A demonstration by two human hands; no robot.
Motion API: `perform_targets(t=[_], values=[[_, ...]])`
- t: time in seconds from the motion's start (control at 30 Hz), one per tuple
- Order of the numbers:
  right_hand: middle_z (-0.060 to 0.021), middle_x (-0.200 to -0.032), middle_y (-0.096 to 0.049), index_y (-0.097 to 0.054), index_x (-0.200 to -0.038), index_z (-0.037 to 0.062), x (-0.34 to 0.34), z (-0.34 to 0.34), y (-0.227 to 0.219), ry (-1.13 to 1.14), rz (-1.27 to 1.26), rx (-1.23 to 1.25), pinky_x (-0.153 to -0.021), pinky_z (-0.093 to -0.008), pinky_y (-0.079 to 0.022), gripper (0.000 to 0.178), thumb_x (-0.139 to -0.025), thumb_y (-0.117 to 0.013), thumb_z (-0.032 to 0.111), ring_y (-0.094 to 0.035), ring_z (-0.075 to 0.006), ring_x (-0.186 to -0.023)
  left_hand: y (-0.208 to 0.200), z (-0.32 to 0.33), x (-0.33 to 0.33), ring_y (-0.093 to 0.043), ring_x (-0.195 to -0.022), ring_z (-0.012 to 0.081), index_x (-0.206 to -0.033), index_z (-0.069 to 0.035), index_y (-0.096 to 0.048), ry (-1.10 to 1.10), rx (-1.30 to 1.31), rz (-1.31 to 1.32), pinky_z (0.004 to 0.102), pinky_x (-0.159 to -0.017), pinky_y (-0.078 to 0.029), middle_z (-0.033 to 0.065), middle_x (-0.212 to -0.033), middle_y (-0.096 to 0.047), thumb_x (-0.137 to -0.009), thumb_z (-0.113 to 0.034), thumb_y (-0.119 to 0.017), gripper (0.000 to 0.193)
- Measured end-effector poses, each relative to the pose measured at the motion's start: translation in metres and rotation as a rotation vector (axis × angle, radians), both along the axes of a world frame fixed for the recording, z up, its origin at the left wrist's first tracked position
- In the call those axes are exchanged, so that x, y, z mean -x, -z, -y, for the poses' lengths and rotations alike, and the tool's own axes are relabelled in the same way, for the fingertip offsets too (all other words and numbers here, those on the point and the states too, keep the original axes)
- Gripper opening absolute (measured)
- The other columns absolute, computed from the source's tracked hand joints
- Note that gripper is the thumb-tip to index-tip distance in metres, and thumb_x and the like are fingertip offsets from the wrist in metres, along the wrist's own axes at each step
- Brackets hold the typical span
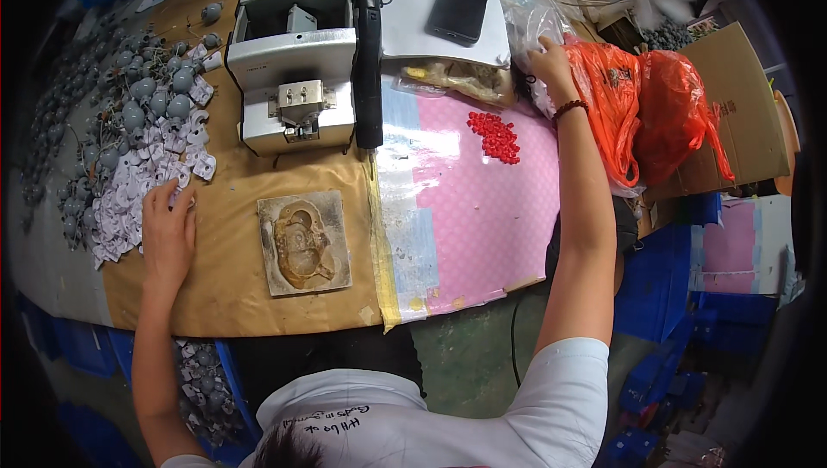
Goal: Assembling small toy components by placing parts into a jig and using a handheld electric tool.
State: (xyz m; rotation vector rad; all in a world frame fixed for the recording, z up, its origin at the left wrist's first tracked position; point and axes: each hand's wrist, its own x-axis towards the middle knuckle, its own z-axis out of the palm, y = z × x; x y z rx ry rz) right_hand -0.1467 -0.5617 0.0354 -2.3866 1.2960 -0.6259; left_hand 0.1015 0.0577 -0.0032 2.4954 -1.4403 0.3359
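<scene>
My left hand (169,235) lies at the near edge of a heap of small white plastic parts (148,177), its fingers stretched out and touching them. Grey ball-shaped pieces (159,98) with thin wires are mixed into the far side of that heap. Out to the far right, my right hand (551,70) has its fingers curled at a clear plastic bag (527,18), seemingly gripping it. A square block (304,242) with a brown hollow shaped like a figure lies between my arms. Several small red pieces (494,137) sit in a loose pile on the pink covering.
A silver bench machine (297,63) stands at the back, with a black corded stick-shaped tool (369,72) upright beside it. A black phone-like device (458,7) rests on white sheets. Red plastic bags (668,115) and a cardboard box (732,98) crowd the right side.
</scene>
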Motion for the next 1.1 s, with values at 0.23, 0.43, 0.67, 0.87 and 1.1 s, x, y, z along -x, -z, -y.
perform_targets(t=[0.23,0.43,0.67,0.87,1.1], values=[[-0.0238,-0.110,-0.069,-0.065,-0.121,-0.0022,0.052,-0.036,-0.012,-0.262,0.097,0.377,-0.083,-0.0395,-0.053,0.038,-0.088,-0.064,0.015,-0.069,-0.0337,-0.096,0.001,-0.005,-0.006,-0.058,-0.094,0.0332,-0.103,-0.002,-0.063,0.021,0.065,-0.141,0.0415,-0.083,-0.048,0.0134,-0.101,-0.060,-0.081,0.001,-0.069,0.023],[-0.0172,-0.097,-0.071,-0.070,-0.106,0.0024,0.125,-0.132,0.032,-0.209,-0.187,0.011,-0.076,-0.0392,-0.054,0.022,-0.086,-0.069,0.013,-0.069,-0.0319,-0.083,-0.002,0.004,0.026,-0.061,-0.082,0.0307,-0.099,-0.003,-0.062,0.042,0.138,-0.423,0.0397,-0.075,-0.050,0.0112,-0.089,-0.062,-0.085,-0.007,-0.071,0.017],[-0.0172,-0.095,-0.066,-0.069,-0.098,0.0014,0.139,-0.162,0.072,-0.148,-0.108,0.112,-0.072,-0.0393,-0.053,0.011,-0.089,-0.067,0.007,-0.066,-0.0314,-0.078,0.007,0.004,0.050,-0.062,-0.086,0.0307,-0.105,-0.005,-0.064,0.129,0.132,-0.427,0.0405,-0.074,-0.050,0.0113,-0.093,-0.063,-0.085,-0.011,-0.072,0.022],[-0.0174,-0.096,-0.067,-0.069,-0.100,0.0016,0.140,-0.162,0.075,-0.185,-0.062,0.234,-0.073,-0.0394,-0.053,0.012,-0.089,-0.067,0.006,-0.067,-0.0317,-0.078,-0.002,-0.008,0.055,-0.059,-0.095,0.0326,-0.102,-0.003,-0.065,0.148,0.212,-0.467,0.0384,-0.080,-0.049,0.0134,-0.103,-0.060,-0.080,-0.009,-0.075,0.025],[-0.0079,-0.093,-0.069,-0.067,-0.103,-0.0021,0.071,-0.248,0.035,-0.499,0.362,-0.154,-0.071,-0.0264,-0.053,0.014,-0.089,-0.065,-0.005,-0.066,-0.0136,-0.082,-0.023,0.041,0.100,-0.050,-0.118,0.0344,-0.103,-0.006,-0.067,0.363,0.320,-0.626,0.0455,-0.100,-0.042,0.0118,-0.118,-0.059,-0.077,-0.014,-0.078,0.028]])
